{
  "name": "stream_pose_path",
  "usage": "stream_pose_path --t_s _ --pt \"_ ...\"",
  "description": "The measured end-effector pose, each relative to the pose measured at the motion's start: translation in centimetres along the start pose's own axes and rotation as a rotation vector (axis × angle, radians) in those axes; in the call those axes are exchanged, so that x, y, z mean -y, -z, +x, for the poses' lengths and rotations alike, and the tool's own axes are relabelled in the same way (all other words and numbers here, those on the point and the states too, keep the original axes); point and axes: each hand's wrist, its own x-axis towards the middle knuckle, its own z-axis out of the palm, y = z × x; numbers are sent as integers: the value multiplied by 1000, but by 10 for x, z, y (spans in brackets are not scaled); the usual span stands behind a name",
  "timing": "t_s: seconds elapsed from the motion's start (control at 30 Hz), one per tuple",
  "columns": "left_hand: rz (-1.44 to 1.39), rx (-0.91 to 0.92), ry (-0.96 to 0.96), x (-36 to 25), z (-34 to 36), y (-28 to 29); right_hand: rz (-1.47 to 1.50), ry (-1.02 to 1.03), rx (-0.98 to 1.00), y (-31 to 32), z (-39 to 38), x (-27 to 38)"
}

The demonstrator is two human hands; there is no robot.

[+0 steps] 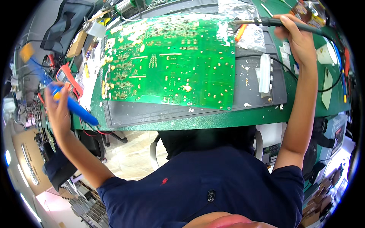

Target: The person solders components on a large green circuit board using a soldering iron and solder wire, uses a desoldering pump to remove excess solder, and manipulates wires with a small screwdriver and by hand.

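Observation:
A large green circuit board [205, 72] lies on a dark grey mat, its solder side up, with pads and joints across it. My right hand [298, 41] grips a soldering iron [272, 22] with a dark handle. The iron's tip is at the board's far right corner; whether it touches cannot be told. At the left, apart from the board, my left hand [57, 106] is closed around a blue desoldering pump [81, 112]. A blurred orange-yellow end sticks out beyond that hand.
The grey mat [260, 104] rests on a green table [182, 124]. A white ribbed strip [265, 74] lies right of the board near a black cable. A red-edged multimeter [70, 78] and loose tools sit at the left. A white cup [326, 54] lies far right, near clear plastic bags.

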Motion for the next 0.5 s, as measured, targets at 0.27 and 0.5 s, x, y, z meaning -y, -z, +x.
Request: stream_pose_path --t_s 0.27,0.5 --pt "-1001 354 -477 -120 19 -75 -122 8 -8 -6 -2 6" --pt "-1372 329 -499 -198 27 -215 33 29 -34 -19 -10 25"
